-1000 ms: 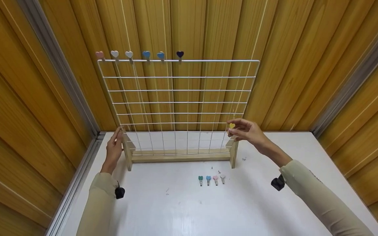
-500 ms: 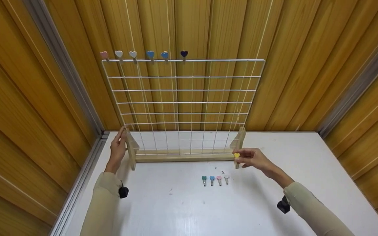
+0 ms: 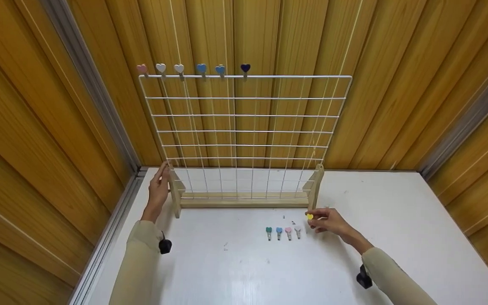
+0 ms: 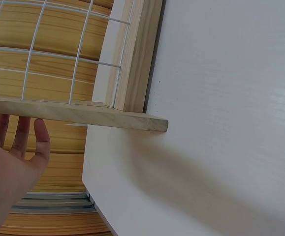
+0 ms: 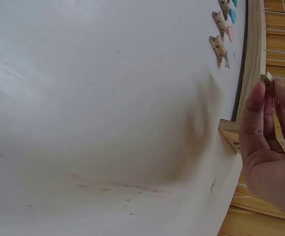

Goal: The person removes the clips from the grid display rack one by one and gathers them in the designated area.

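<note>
A white wire grid [image 3: 295, 76] stands in a wooden stand [image 3: 244, 203]. My left hand [image 3: 158, 190] is at the stand's left post; in the left wrist view its fingertips [image 4: 41, 129] touch the outer face of that post [image 4: 83, 113], fingers loosely extended. Thumb and fingers of my right hand [image 3: 333, 222] pinch a small wooden clothespin with a yellow heart [image 3: 310, 217], just in front of the right post's foot. From the right wrist, the clothespin's wooden end [image 5: 268, 78] shows between the fingertips and its heart is hidden.
Heart clothespins in green [image 3: 269, 230], blue [image 3: 279, 230], pink [image 3: 288, 230] and white [image 3: 298, 229] lie in a row on the white table [image 3: 227, 279]. Several more, from pink [image 3: 142, 67] to navy [image 3: 245, 67], are clipped along the grid's top wire.
My right hand has come down from beside the top of the right post to near its foot, still pinching the yellow-heart clothespin. The left hand stays at its post; the head view has shifted slightly.
</note>
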Available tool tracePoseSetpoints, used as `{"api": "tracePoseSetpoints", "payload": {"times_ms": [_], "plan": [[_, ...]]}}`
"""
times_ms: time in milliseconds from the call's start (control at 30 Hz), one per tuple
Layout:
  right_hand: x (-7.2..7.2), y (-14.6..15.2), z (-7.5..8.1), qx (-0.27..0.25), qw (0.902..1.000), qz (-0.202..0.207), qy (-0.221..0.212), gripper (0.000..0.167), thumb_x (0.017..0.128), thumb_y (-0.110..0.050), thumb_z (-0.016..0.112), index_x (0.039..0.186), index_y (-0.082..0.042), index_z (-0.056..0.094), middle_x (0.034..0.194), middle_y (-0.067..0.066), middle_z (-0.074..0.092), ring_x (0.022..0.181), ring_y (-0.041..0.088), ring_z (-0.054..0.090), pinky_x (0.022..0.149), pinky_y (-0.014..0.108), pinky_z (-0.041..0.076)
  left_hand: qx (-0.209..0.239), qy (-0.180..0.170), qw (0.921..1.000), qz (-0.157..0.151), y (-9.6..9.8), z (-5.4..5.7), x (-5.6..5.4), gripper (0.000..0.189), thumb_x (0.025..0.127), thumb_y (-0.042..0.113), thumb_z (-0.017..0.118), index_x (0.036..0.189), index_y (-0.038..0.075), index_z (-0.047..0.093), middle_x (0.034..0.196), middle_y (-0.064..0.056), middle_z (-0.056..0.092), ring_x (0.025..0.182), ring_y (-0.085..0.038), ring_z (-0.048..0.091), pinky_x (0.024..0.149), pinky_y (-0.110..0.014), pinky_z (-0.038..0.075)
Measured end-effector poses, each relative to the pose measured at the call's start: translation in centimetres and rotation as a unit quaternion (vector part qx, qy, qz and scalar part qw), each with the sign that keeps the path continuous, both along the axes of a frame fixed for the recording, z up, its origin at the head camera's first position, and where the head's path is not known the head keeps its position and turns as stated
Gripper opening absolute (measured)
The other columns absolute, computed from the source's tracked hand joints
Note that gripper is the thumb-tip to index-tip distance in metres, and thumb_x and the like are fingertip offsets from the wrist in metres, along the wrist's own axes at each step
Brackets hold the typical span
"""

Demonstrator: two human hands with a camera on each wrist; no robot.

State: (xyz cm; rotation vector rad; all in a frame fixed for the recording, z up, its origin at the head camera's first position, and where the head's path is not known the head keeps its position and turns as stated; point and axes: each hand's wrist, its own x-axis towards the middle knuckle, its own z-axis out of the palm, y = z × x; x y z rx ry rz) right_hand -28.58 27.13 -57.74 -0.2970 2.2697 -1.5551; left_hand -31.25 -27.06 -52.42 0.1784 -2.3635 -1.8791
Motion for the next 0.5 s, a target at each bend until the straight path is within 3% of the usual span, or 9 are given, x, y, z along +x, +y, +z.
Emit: {"api": "tracePoseSetpoints", "payload": {"times_ms": [133, 333, 500], "plan": [[0.2, -0.4, -0.9, 0.025, 0.9994, 0.003, 0.026, 0.041, 0.095, -0.01, 0.072, 0.126, 0.014, 0.061, 0.1, 0.013, 0.071, 0.083, 0.018, 0.074, 0.073, 0.034, 0.063, -0.004, -0.007, 0.9999, 0.006, -0.1, 0.1, -0.1, 0.061, 0.11, 0.052, 0.03, 0.165, 0.029, 0.018, 0.171, -0.011, 0.02, 0.155, -0.038, 0.026, 0.119, -0.059, 0.036], [0.1, -1.0, -2.0, 0.077, 0.9954, 0.001, 0.057, 0.029, 0.092, -0.007, 0.075, 0.115, 0.01, 0.069, 0.096, 0.017, 0.073, 0.075, 0.014, 0.065, 0.062, 0.026, 0.056, 0.005, -0.01, 0.9999, 0.005, 0.0, 0.9, -0.1, 0.06, 0.111, 0.051, 0.03, 0.165, 0.029, 0.018, 0.172, -0.011, 0.019, 0.156, -0.037, 0.024, 0.12, -0.059, 0.035], [0.3, -1.1, -2.5, 0.117, 0.991, -0.008, 0.065, 0.027, 0.089, -0.009, 0.079, 0.111, 0.006, 0.074, 0.095, 0.014, 0.074, 0.073, 0.011, 0.058, 0.06, 0.023, 0.051, -0.001, -0.013, 0.9999, 0.01, 0.1, 0.2, -0.2, 0.061, 0.11, 0.054, 0.03, 0.165, 0.031, 0.018, 0.172, -0.009, 0.019, 0.157, -0.036, 0.024, 0.12, -0.058, 0.035]]}}
